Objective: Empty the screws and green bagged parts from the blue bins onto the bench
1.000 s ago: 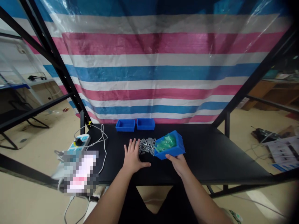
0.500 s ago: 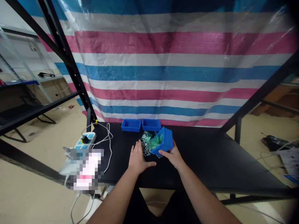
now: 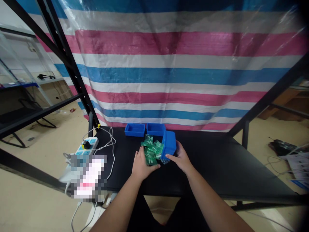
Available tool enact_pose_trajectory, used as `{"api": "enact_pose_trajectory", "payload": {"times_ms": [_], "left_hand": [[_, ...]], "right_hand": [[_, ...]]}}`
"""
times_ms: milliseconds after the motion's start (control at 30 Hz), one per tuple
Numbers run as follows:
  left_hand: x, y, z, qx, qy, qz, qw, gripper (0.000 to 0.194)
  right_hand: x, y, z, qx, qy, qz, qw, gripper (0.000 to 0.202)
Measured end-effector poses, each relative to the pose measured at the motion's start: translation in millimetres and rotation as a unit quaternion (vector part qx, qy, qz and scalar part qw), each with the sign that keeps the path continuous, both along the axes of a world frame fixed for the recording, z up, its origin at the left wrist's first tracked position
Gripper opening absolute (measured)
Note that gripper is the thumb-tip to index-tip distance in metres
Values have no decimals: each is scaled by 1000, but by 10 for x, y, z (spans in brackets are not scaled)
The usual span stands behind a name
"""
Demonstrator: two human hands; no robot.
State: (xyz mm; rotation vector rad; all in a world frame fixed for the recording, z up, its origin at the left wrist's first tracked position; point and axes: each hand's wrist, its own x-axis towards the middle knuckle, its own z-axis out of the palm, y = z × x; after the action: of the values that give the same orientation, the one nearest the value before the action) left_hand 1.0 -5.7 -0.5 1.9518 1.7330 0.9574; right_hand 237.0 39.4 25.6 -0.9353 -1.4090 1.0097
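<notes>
My right hand [image 3: 180, 158] grips a blue plastic bin [image 3: 169, 142], tipped on its side so that its mouth faces left. A heap of small green plastic packets [image 3: 152, 150] lies on the black tabletop at that mouth; what is inside them is too small to make out. My left hand [image 3: 142, 164] rests along the left and near side of the heap, fingers stretched out and thumb spread toward the bin. Beneath the bin's near edge some small grey pieces [image 3: 165, 161] show. The inside of the tipped bin is hidden from me.
Two blue bins [image 3: 135, 129] [image 3: 155, 129] stand side by side at the table's back edge, before a striped plastic sheet [image 3: 164, 77]. On the left lie a power strip [image 3: 87, 145], white cables [image 3: 113, 154] and a blurred-out device [image 3: 90, 177]. Black frame posts [image 3: 70, 61] flank the table.
The bin has tipped further over to the left, and more green packets have spilled onto the table, covering the small grey pieces. My left hand has barely moved.
</notes>
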Motion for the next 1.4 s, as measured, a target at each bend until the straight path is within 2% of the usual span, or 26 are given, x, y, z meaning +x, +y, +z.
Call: {"api": "enact_pose_trajectory", "payload": {"times_ms": [167, 300, 567, 767, 967, 1033, 1167, 1267, 1400], "left_hand": [[-11, -25, 26, -6, -59, 18, 998, 139], [-20, -33, 22, 17, -91, 23, 995, 140], [-28, -48, 62, 9, -96, 35, 995, 134], [-29, -69, 131, 12, -113, 46, 992, 132], [-59, -57, 96, 34, -90, 2, 995, 120], [-65, -51, 78, 32, -63, -15, 997, 113], [-56, -45, 54, 31, 7, -31, 999, 90], [-41, -47, 57, 32, 36, -36, 998, 78], [-24, -48, 75, 40, 54, -36, 997, 69]], "right_hand": [[70, 51, 59, 26, -16, 10, 999, 93], [125, 79, 104, 22, -4, 2, 1000, 96], [261, 119, 148, 10, 62, -60, 996, 90], [450, 331, -36, -8, 160, -141, 977, 90], [623, 638, -205, -44, 183, -185, 965, 76], [650, 761, -245, -39, 189, -205, 960, 84], [699, 966, -343, -19, 217, -240, 946, 113], [744, 1024, -413, -7, 214, -235, 948, 113], [805, 1011, -442, 30, 144, -266, 953, 99]]}}
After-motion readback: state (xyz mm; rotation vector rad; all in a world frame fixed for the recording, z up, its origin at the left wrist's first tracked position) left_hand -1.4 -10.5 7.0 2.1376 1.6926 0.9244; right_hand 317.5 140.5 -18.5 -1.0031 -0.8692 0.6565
